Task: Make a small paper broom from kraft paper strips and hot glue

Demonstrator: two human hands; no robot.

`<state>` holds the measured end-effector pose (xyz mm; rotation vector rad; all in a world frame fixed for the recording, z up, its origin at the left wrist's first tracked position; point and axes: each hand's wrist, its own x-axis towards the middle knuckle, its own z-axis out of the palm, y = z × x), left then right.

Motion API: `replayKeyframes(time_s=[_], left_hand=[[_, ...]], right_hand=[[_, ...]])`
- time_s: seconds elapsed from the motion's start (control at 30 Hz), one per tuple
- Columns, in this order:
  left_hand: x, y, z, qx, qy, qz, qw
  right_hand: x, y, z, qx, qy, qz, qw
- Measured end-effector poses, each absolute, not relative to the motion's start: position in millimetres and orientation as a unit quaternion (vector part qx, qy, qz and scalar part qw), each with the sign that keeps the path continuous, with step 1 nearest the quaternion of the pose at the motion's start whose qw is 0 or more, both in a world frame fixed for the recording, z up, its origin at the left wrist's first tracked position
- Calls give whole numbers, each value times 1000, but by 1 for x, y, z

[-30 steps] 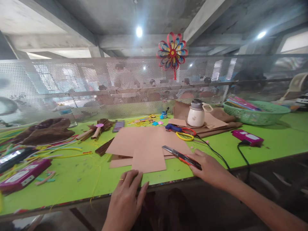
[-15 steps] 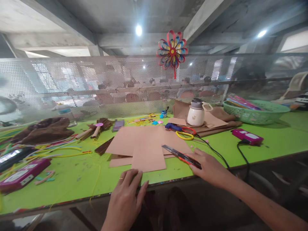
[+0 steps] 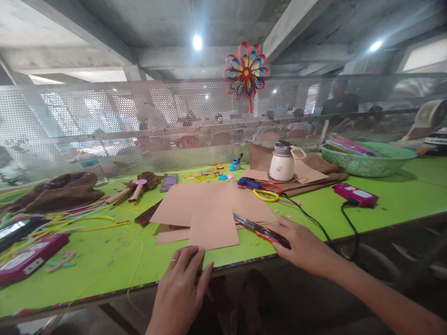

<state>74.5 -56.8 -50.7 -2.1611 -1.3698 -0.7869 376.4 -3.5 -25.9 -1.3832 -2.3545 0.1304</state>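
My right hand (image 3: pixel 291 246) is closed around a utility knife (image 3: pixel 261 230) with a red-and-black handle. Its blade points left, the tip at the right edge of a tan paper sheet (image 3: pixel 213 228). That sheet lies over other tan paper pieces (image 3: pixel 174 204) on the green table. My left hand (image 3: pixel 181 279), a ring on one finger, rests open at the table's front edge, fingertips at the sheet's lower left corner and thumb apart. Scissors (image 3: pixel 265 190) with red and yellow handles lie just behind the papers, by a blue-handled tool (image 3: pixel 248 183).
Behind stands a white jug (image 3: pixel 282 166) on folded brown material (image 3: pixel 300 188). A green basket (image 3: pixel 370 160) and a purple power strip (image 3: pixel 356 194) with a black cord are at right. Brown cloth (image 3: pixel 56 193), colored strips and another purple power strip (image 3: pixel 35 258) cover the left side.
The view has shifted slightly, so the table things sit a little further left. The knife tip has come to the sheet's right edge. My left hand stays at the table edge.
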Motion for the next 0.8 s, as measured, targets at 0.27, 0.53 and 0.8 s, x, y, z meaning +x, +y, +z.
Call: replayKeyframes(time_s=[0.27,0.53,0.8], left_hand=[[74,-55,-53,-788,-504,-276,221],[77,-46,-13,-847,-492,-163,118],[81,27,6,-939,-326,-113,14]], right_hand=[[376,-4,-15,-415,-888,94,175],[387,17,-1,-346,-920,140,120],[391,27,2,-313,-929,162,111]])
